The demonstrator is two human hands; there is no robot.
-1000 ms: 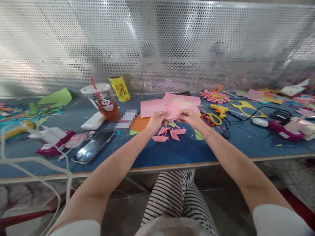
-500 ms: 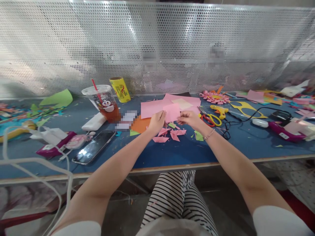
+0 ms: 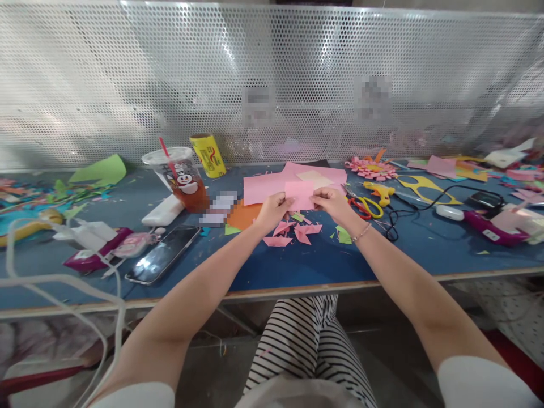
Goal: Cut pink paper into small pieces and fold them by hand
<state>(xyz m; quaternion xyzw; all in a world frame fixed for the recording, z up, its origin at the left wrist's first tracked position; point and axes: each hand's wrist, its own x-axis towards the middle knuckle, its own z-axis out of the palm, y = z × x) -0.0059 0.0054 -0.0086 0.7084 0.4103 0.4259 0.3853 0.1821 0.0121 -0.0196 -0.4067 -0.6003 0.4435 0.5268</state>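
Observation:
A small pink paper piece (image 3: 300, 194) is stretched between my hands, above the blue table. My left hand (image 3: 274, 211) pinches its left edge, and my right hand (image 3: 329, 202) grips its right edge. Behind it lie larger pink sheets (image 3: 261, 188) with a cream piece (image 3: 314, 178) on top. Several folded pink scraps (image 3: 278, 240) rest on the table just below my hands. An orange sheet (image 3: 244, 216) is beside my left hand. Scissors with yellow and red handles (image 3: 369, 208) lie to the right of my right hand.
A drink cup (image 3: 182, 180), a yellow roll (image 3: 208, 156), a white box (image 3: 162, 210) and a phone (image 3: 164, 255) stand or lie at left. To the right are a yellow glue gun (image 3: 380, 192), a black cable and a pink paper wreath (image 3: 372, 167). A perforated metal panel (image 3: 297, 85) rises behind.
The small pink paper has shifted slightly right and is now more level. My right fingers have moved up along its right edge, and my left thumb now lies over its left edge.

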